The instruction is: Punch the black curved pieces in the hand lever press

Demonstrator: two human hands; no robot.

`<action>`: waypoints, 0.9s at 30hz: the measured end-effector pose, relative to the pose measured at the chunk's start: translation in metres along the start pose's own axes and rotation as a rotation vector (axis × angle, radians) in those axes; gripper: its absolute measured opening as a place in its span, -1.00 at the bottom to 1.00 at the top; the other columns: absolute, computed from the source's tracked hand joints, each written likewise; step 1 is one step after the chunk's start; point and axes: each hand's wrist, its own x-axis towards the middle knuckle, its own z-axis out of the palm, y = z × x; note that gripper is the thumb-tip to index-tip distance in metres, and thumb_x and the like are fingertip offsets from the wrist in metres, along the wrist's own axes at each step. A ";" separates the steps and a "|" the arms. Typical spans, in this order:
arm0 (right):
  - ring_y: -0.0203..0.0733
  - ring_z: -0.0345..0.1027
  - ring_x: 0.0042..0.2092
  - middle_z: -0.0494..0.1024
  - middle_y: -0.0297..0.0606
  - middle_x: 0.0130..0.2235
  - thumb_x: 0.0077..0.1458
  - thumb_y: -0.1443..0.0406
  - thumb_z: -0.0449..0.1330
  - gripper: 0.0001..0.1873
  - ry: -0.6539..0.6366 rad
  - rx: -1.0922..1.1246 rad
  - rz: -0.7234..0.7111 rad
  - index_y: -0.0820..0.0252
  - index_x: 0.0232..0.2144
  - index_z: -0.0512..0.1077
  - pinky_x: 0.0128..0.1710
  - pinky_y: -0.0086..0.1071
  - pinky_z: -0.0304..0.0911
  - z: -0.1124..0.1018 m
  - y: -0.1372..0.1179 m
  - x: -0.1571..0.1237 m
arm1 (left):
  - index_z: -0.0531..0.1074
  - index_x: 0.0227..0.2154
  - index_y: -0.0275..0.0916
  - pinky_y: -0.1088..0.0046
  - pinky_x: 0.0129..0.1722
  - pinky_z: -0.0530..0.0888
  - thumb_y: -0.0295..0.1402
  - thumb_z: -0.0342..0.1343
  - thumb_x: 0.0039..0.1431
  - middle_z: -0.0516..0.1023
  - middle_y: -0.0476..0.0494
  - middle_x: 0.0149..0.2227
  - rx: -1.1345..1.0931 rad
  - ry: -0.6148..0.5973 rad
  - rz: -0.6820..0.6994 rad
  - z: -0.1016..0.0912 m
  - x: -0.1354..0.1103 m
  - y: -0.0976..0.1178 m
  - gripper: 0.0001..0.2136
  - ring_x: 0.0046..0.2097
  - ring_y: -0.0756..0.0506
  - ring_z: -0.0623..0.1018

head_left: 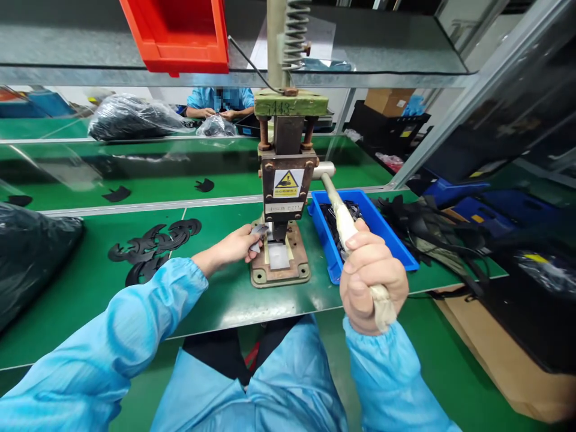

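Observation:
A hand-operated lever press (270, 162) with a warning label stands on the bench in front of me. My right hand (372, 273) is wrapped round its tape-covered lever (342, 219), which slopes down toward me. Beside the ram at the press base, my left hand (236, 245) pinches a thin grey, curved-edged piece (258, 237). A light metal plate (279, 257) lies on the base below the ram. Several black curved flat pieces (173, 237) are heaped to the left of my left hand.
A blue bin (378, 222) holding dark pieces stands right of the press. Black bags (33, 258) sit at the left. Overhead, a red bin (186, 57) rests on a metal shelf (81, 72). Across the bench, another person's hands (218, 114) handle a plastic bag.

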 end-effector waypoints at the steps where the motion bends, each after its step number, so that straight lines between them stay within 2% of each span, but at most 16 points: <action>1: -0.06 0.47 -0.15 0.41 -0.42 -0.44 0.18 0.16 0.33 -0.81 -0.001 0.002 -0.004 -0.02 -0.41 0.41 0.34 0.36 0.36 0.000 0.000 0.000 | 0.31 -0.20 -0.18 0.54 -0.58 0.49 -0.18 0.25 0.42 0.58 -0.02 -0.37 -0.017 -0.002 -0.015 0.001 0.000 0.002 -0.75 -0.53 0.03 0.56; 3: -0.06 0.46 -0.15 0.42 -0.41 -0.44 0.19 0.16 0.33 -0.82 -0.001 0.012 -0.015 -0.02 -0.41 0.41 0.34 0.37 0.35 0.000 0.001 0.000 | 0.32 -0.15 -0.20 0.45 -0.45 0.64 -0.19 0.32 0.37 0.60 -0.04 -0.34 -0.019 -0.008 -0.031 0.002 0.000 0.004 -0.71 -0.45 -0.04 0.66; 5: -0.06 0.45 -0.15 0.43 -0.41 -0.43 0.19 0.16 0.33 -0.81 0.002 0.017 -0.018 -0.02 -0.41 0.41 0.34 0.38 0.35 0.001 0.001 0.000 | 0.33 -0.15 -0.21 0.39 -0.39 0.69 -0.21 0.39 0.31 0.62 -0.06 -0.34 -0.008 -0.018 -0.023 0.003 0.001 0.007 -0.67 -0.39 -0.10 0.72; 10: -0.05 0.45 -0.15 0.43 -0.41 -0.43 0.21 0.13 0.34 -0.78 0.011 0.007 -0.016 -0.02 -0.41 0.40 0.33 0.38 0.34 0.002 0.000 0.000 | 0.36 -0.30 -0.23 0.52 -0.50 0.59 -0.23 0.47 0.22 0.59 -0.04 -0.47 0.049 -0.040 0.044 0.004 0.008 0.008 -0.65 -0.47 -0.06 0.67; 13: -0.06 0.45 -0.15 0.43 -0.41 -0.43 0.21 0.13 0.33 -0.78 0.008 0.009 -0.012 -0.02 -0.41 0.41 0.33 0.38 0.35 0.002 0.000 0.000 | 0.35 -0.34 -0.23 0.56 -0.51 0.58 -0.25 0.47 0.22 0.57 0.00 -0.50 0.049 -0.048 0.030 0.009 0.013 0.009 -0.65 -0.51 -0.02 0.65; 18: -0.06 0.45 -0.15 0.43 -0.40 -0.43 0.20 0.16 0.33 -0.79 0.008 0.036 -0.023 0.00 -0.41 0.40 0.35 0.34 0.34 0.003 0.000 0.000 | 0.37 -0.28 -0.23 0.54 -0.48 0.62 -0.29 0.43 0.25 0.58 0.00 -0.48 0.072 -0.091 -0.040 0.015 0.016 0.012 -0.70 -0.46 -0.06 0.70; 22: -0.07 0.47 -0.14 0.45 -0.40 -0.43 0.20 0.16 0.34 -0.79 0.012 0.051 -0.027 0.00 -0.41 0.40 0.37 0.29 0.35 0.003 0.002 0.000 | 0.38 -0.22 -0.23 0.52 -0.48 0.64 -0.24 0.44 0.25 0.62 -0.05 -0.44 0.050 -0.136 -0.083 0.011 0.015 0.012 -0.68 -0.43 -0.10 0.72; 27: -0.05 0.49 -0.15 0.46 -0.41 -0.44 0.21 0.11 0.34 -0.78 0.002 0.033 -0.027 -0.03 -0.41 0.41 0.31 0.30 0.41 0.002 0.002 0.000 | 0.33 -0.24 -0.21 0.49 -0.43 0.66 -0.20 0.43 0.26 0.58 -0.01 -0.44 0.005 -0.115 -0.122 0.005 0.014 0.011 -0.65 -0.42 -0.09 0.72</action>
